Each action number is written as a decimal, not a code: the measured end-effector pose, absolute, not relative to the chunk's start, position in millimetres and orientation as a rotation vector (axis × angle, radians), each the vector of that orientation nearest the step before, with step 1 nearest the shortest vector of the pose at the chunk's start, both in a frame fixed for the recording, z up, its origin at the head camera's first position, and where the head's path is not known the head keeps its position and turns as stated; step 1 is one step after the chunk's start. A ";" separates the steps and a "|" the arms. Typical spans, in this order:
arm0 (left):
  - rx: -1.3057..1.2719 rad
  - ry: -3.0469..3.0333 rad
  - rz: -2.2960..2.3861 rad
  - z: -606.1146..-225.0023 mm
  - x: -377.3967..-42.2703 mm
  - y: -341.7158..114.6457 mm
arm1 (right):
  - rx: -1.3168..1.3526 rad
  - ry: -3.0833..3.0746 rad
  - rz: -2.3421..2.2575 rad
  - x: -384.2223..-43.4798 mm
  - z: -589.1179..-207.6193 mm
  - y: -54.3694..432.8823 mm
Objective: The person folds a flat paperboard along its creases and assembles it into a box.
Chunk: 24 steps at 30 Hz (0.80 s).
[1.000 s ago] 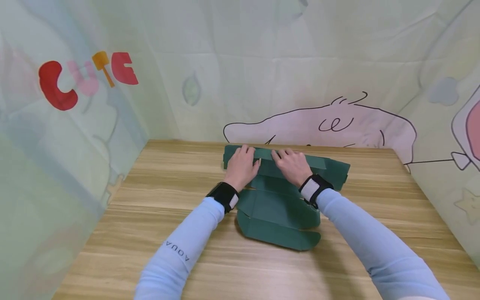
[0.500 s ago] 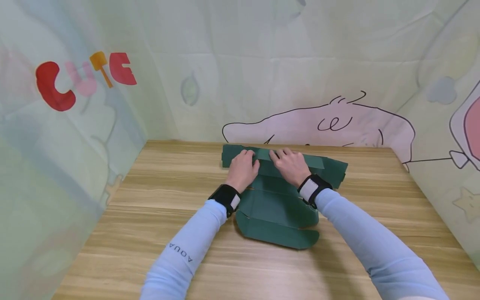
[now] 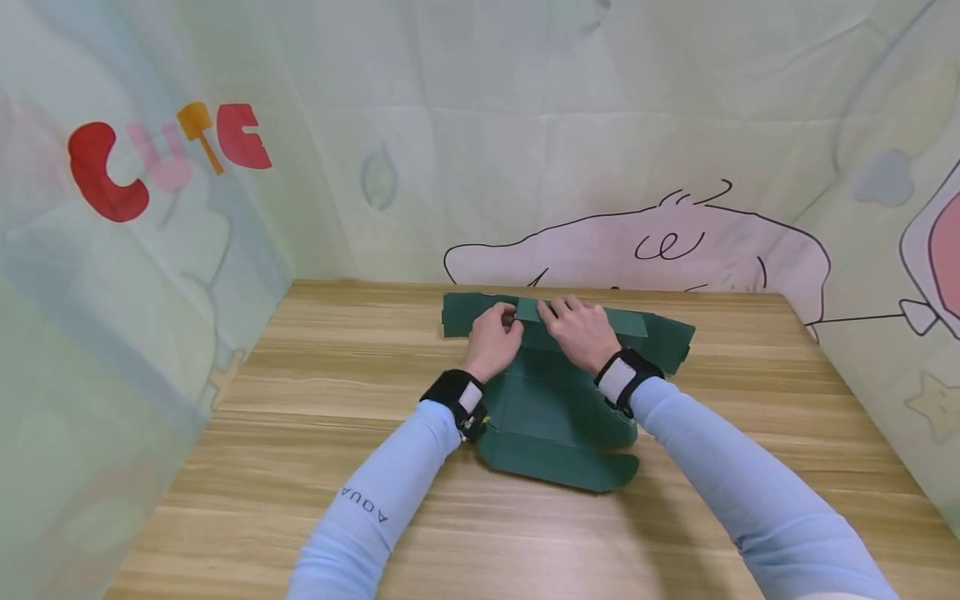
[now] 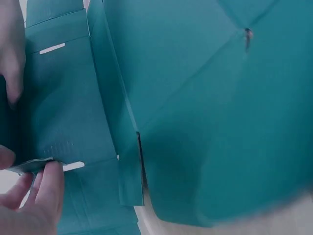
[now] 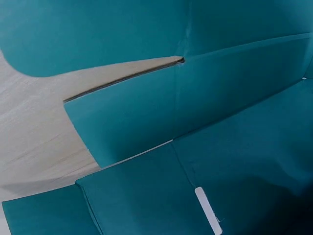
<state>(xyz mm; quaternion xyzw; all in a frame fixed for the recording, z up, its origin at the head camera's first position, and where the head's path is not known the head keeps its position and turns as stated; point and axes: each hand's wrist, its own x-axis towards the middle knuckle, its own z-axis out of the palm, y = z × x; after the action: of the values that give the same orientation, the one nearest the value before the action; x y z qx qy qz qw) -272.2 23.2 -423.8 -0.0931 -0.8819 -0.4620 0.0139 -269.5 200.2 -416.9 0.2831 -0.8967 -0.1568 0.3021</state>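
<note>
A dark green cardboard box blank (image 3: 558, 408) lies unfolded on the table, its long far strip reaching out to both sides. Along that strip a narrow flap (image 3: 628, 322) is folded up toward the person. At the flap's left end, my left hand (image 3: 493, 342) has its fingers curled; the left wrist view shows its fingers and thumb pinching the flap's corner beside a pale slot (image 4: 73, 166). My right hand (image 3: 583, 335) grips the flap farther right, fingers bent over its top edge. Only cardboard shows in the right wrist view, including another slot (image 5: 208, 210).
The wood-grain table (image 3: 360, 350) ends at a printed cloth backdrop (image 3: 495, 167) behind the blank. More cloth hangs at both sides. A rounded front flap (image 3: 558, 462) of the blank points toward the person.
My left hand has slid a little to the right along the flap, its wrist turning and fingers curling in at the flap's end. My right hand has stayed nearly in place.
</note>
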 end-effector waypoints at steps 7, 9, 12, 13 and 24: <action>-0.349 -2.735 -1.509 -424.1 -269.3 16.5 | 0.739 -2.404 -0.413 -270.9 -419.1 201.7; -0.354 -2.728 -1.512 -424.2 -268.3 12.4 | 0.734 -2.411 -0.411 -271.0 -418.7 202.0; -0.306 -2.724 -1.480 -426.1 -268.1 4.5 | 0.737 -2.411 -0.411 -270.5 -416.8 201.6; -0.280 -2.731 -1.461 -427.4 -268.1 1.5 | 0.738 -2.410 -0.412 -270.5 -416.6 201.5; -0.068 -3.078 -1.245 -438.1 -267.0 -19.3 | 0.752 -2.428 -0.422 -270.7 -416.0 200.2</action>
<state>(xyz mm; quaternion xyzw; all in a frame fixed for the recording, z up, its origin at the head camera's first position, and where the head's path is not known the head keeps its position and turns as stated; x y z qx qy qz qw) -267.0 -19.3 -438.1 -0.0205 -0.9232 -0.3733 -0.0894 -270.7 200.2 -416.0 0.2804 -0.9049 -0.1572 0.2788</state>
